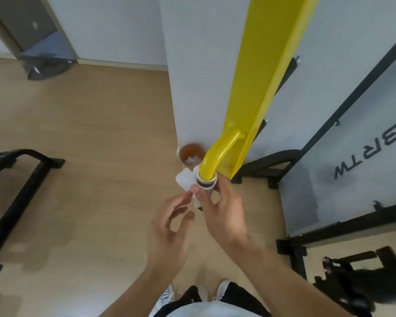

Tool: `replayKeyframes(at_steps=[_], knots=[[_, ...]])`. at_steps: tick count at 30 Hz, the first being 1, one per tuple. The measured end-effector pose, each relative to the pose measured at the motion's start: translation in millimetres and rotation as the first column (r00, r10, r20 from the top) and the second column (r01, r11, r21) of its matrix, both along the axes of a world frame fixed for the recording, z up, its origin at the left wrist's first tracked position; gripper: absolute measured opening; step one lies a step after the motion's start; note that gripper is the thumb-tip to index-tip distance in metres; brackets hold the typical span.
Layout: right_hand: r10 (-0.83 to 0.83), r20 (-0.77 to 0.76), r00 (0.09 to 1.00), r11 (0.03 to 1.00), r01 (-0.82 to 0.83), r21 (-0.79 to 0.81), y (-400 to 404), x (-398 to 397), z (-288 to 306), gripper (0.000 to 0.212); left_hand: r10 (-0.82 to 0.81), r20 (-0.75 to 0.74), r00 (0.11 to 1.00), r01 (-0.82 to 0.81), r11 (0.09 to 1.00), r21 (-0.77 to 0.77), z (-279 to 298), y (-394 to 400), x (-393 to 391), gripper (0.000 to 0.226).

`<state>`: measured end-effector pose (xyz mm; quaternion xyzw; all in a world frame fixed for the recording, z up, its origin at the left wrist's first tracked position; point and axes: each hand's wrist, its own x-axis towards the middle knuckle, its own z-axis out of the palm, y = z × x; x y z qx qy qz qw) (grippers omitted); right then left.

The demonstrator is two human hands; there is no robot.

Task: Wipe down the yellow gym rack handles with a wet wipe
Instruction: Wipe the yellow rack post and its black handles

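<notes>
Here wet wipe (185, 181) pinched between right hand (224, 209) fingers (198, 194) and handle (217, 154)

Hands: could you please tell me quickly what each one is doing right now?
Left hand: open, fingers relaxed, holding nothing.
Right hand: gripping the wipe around the handle end.

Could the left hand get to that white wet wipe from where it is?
Probably yes. The left hand hangs open just below the white wet wipe, with nothing between them. The right hand already pins the wipe against the curved yellow metal handle.
</notes>
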<state>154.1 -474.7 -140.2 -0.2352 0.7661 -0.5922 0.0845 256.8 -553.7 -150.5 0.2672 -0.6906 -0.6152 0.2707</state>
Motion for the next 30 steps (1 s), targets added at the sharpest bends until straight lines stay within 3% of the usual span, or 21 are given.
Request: replayKeyframes(at_steps=[4,10,13,16,19,23,27,30], knots=[[-0.058,-0.042,0.997,0.998,0.059,0.033,-2,0,-9,0.029,-0.205,-0.013,0.979,0.204,0.979,-0.019,5,-8,-13,0.055],[0.024,-0.146,0.989,0.943,0.026,0.332,1,-2,-43,0.042,-0.356,0.216,0.909,0.381,0.921,-0.085,-11,-32,-18,0.077],[0.015,-0.302,0.953,0.954,0.077,0.291,0,-3,-33,0.036,-0.408,0.203,0.890,0.423,0.905,-0.040,-7,-40,-21,0.069],[-0.048,-0.352,0.935,0.975,0.120,0.186,1,-2,-13,0.025,-0.444,0.063,0.894,0.442,0.896,0.045,8,-45,-25,0.060],[-0.101,-0.315,0.944,0.979,0.151,0.139,-2,1,-7,0.025,-0.448,-0.005,0.894,0.447,0.890,0.085,13,-42,-26,0.053],[-0.111,-0.155,0.982,0.990,0.123,0.067,-5,3,-1,0.031,-0.458,0.060,0.887,0.453,0.887,0.090,3,-31,-23,0.056],[-0.105,-0.068,0.992,0.993,0.108,0.038,-2,-5,9,0.017,-0.480,0.077,0.874,0.457,0.865,0.209,-1,-28,-27,0.059],[-0.056,-0.054,0.997,0.998,0.057,0.013,1,-7,12,0.037,-0.468,0.144,0.872,0.433,0.874,0.218,-7,-32,-25,0.056]])
